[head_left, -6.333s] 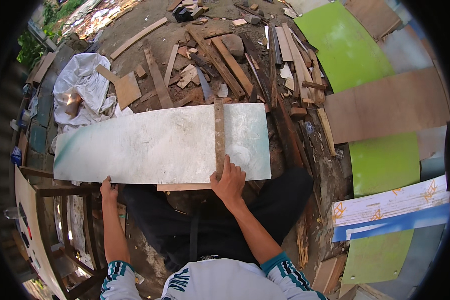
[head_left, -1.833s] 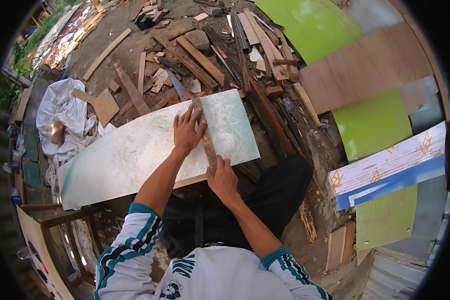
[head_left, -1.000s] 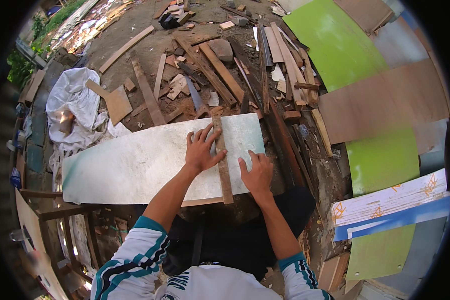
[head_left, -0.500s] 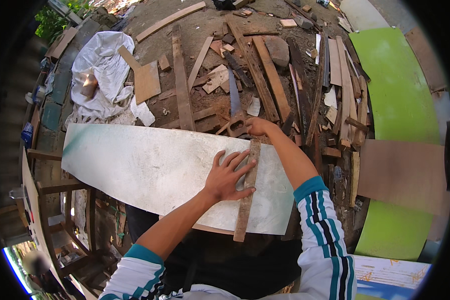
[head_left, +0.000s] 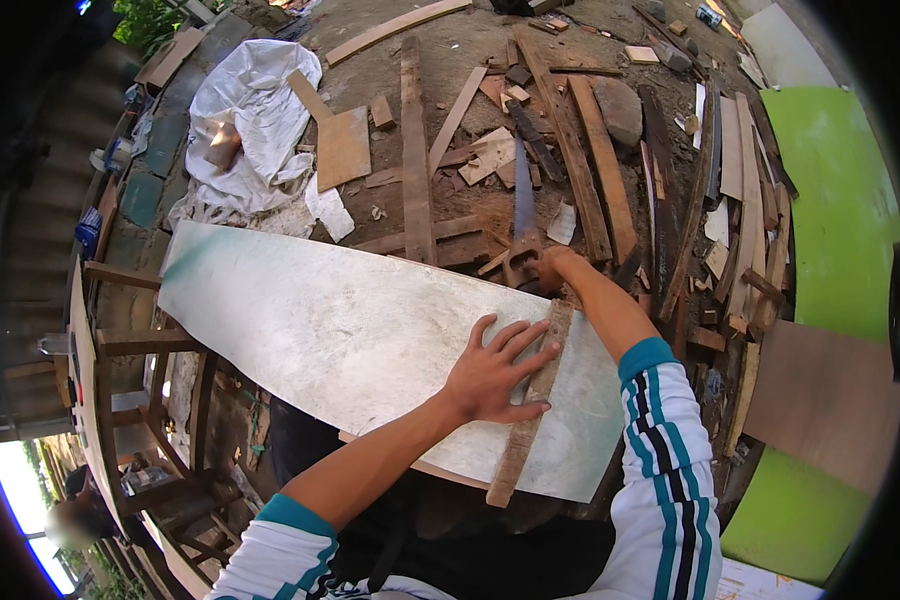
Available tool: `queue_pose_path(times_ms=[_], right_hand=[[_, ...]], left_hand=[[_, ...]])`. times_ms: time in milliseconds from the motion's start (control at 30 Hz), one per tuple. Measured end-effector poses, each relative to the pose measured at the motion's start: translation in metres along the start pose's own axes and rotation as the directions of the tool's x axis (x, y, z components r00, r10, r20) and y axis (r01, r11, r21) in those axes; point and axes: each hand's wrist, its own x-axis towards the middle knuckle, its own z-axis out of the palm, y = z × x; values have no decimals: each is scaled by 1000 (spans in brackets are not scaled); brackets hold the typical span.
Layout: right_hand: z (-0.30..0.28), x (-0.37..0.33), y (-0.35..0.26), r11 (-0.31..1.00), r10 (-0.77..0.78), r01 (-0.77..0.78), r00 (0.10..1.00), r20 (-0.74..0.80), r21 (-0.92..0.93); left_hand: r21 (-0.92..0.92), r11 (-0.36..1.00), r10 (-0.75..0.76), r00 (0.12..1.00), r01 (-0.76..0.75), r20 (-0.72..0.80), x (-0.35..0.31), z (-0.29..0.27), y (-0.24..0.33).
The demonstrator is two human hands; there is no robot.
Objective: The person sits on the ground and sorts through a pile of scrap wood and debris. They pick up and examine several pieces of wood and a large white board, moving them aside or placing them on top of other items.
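Note:
A large white panel [head_left: 370,320] with greenish corners lies in front of me, over my lap. Across its right part rests a narrow brown wooden strip [head_left: 515,455]. My left hand [head_left: 498,372] presses flat with spread fingers on the panel, its fingertips and thumb touching the strip. Just past the panel's far edge, a handsaw [head_left: 524,200] stands with its blade pointing away from me and its wooden handle nearest. My right hand [head_left: 554,268] is closed on the right side of that handle; some of its fingers are hidden.
Scrap planks [head_left: 600,165] and offcuts litter the dirt ground ahead. A white plastic sheet [head_left: 245,110] lies far left, near a wooden frame [head_left: 150,342]. Green panels [head_left: 830,200] and a brown board [head_left: 820,400] lie on the right. A blurred person [head_left: 75,520] is at lower left.
The view has turned, so the surroundings sit farther right. My right hand has come in closer around the saw handle. My left hand remains spread at the strip.

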Motion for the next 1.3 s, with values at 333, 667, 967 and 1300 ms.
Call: queue_pose_path(times_ms=[333, 667, 967, 1300], right_hand=[[2, -34, 39, 770, 552, -450, 826, -118, 453], [51, -147, 86, 650, 758, -216, 247, -604, 728], [138, -130, 92, 474, 738, 58, 518, -433, 878], [129, -49, 157, 518, 814, -92, 359, -457, 851]], left_hand=[[23, 1000, 10, 1000, -10, -2, -2, 4, -1], [121, 992, 30, 999, -27, -26, -3, 9, 2], [144, 989, 48, 998, -44, -28, -6, 12, 2], [116, 992, 52, 999, -52, -1, -5, 7, 1]])
